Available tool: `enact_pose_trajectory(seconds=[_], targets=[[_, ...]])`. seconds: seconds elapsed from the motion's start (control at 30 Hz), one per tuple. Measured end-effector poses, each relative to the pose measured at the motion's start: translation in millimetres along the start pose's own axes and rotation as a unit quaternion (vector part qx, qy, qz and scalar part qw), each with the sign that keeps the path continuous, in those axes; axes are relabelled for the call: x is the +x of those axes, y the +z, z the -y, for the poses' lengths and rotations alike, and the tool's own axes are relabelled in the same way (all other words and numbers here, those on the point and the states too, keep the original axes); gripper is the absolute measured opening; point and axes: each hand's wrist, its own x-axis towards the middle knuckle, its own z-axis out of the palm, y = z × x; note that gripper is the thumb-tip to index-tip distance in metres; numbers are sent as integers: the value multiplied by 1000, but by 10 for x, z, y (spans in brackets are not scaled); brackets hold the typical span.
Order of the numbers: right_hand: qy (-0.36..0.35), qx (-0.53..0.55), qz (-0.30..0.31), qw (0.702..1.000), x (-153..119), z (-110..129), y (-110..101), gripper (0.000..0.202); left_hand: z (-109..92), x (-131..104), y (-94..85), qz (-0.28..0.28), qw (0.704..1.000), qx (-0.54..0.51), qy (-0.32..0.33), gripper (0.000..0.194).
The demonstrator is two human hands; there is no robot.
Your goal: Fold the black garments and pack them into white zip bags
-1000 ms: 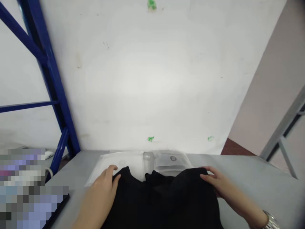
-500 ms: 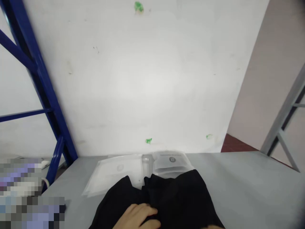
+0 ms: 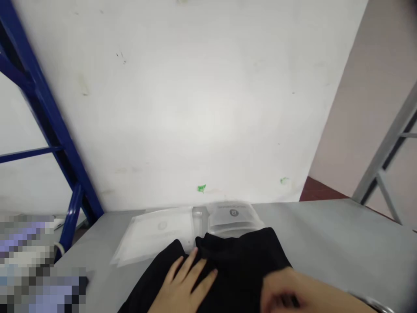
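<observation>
A black garment (image 3: 237,256) lies over the front middle of the grey table, its far edge uneven, with a notch between two parts. My left hand (image 3: 185,282) rests flat on its left part, fingers spread and pointing away from me. My right hand (image 3: 283,287) is above the right part, fingers curled and smeared by motion; whether cloth is caught in them cannot be made out. Just past the garment are a stack of translucent white plastic bags (image 3: 159,234) on the left and a clear printed plastic pouch (image 3: 233,217) on the right.
The grey table (image 3: 332,243) runs back to a white wall (image 3: 202,108). A blue metal frame (image 3: 61,126) stands at the left and a grey metal frame (image 3: 381,156) at the right. Pixelated items (image 3: 26,261) sit at the lower left.
My left hand has gone from bent fingers to spread ones, a little farther forward. My right hand has come up into view from the bottom edge. The view has shifted slightly.
</observation>
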Motion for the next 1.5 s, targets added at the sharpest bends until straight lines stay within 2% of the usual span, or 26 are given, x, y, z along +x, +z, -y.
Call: enact_pose_trajectory(seconds=[0.07,0.1,0.13,0.2,0.27,0.33,0.37,0.47,0.53,0.57,0.6,0.67,0.7,0.8,0.87,0.93,1.03,1.1,1.2,1.23,1.27,1.3,1.37,1.4,1.43,1.5], targets=[[15,-103,-93,990,230,-42,-42,19,50,-6,36,38,997,-31,-60,64],[20,-192,-153,969,364,-95,-54,23,68,-16,43,56,995,-47,-75,65],[24,-243,-181,953,500,-166,-58,23,80,-29,42,72,992,-63,-79,65],[11,-301,-186,935,751,-325,-50,10,85,-56,20,83,990,-84,-82,63],[-4,-335,-178,925,946,-457,-41,18,75,-78,-15,83,988,-99,-80,63],[-11,-371,-197,908,1078,-516,-67,9,65,-94,-44,74,988,-115,-71,65],[-11,-385,-217,897,1121,-511,-103,6,62,-100,-50,67,988,-126,-65,66],[-10,-407,-312,859,1156,-359,-303,19,64,-107,-33,47,982,-171,-61,65],[-26,-403,-374,835,1100,-154,-459,25,73,-100,-12,-16,968,-228,-100,56],[-42,-397,-398,826,1048,-28,-521,28,81,-93,-9,-70,946,-287,-132,51],[-61,-393,-414,819,984,105,-563,30,92,-85,-17,-126,908,-363,-168,48],[-133,-364,-412,825,835,367,-571,32,120,-76,-73,-197,804,-512,-228,56],[-180,-338,-395,835,760,477,-536,32,136,-79,-120,-199,756,-574,-242,63],[-294,-238,-304,874,590,653,-329,34,180,-128,-296,-115,644,-723,-221,76],[-301,-178,-259,900,535,640,-196,37,212,-176,-397,-55,557,-812,-167,80],[-278,-104,-266,917,511,589,-137,38,242,-207,-450,-26,497,-859,-119,90],[-253,7,-307,917,484,590,-187,37,238,-208,-431,-2,455,-885,-103,91],[-266,58,-263,925,460,671,-226,34,169,-194,-370,14,445,-887,-120,80],[-285,49,-157,944,431,808,-157,32,5,-187,-267,24,494,-855,-156,43],[-284,9,-159,945,427,829,-100,33,-42,-187,-242,22,511,-842,-169,30],[-279,-36,-199,939,426,833,-35,32,-76,-185,-227,15,519,-834,-185,21],[-266,-70,-270,923,429,819,32,30,-94,-179,-221,-1,515,-833,-201,21],[-215,-67,-430,874,447,757,147,22,-82,-156,-234,-62,472,-845,-246,28],[-181,-34,-473,862,463,719,191,16,-60,-141,-248,-101,445,-847,-273,32],[-147,7,-472,869,486,684,223,19,-33,-125,-262,-140,421,-847,-294,35],[-72,85,-351,930,555,635,266,23,9,-104,-283,-188,381,-849,-313,44]])
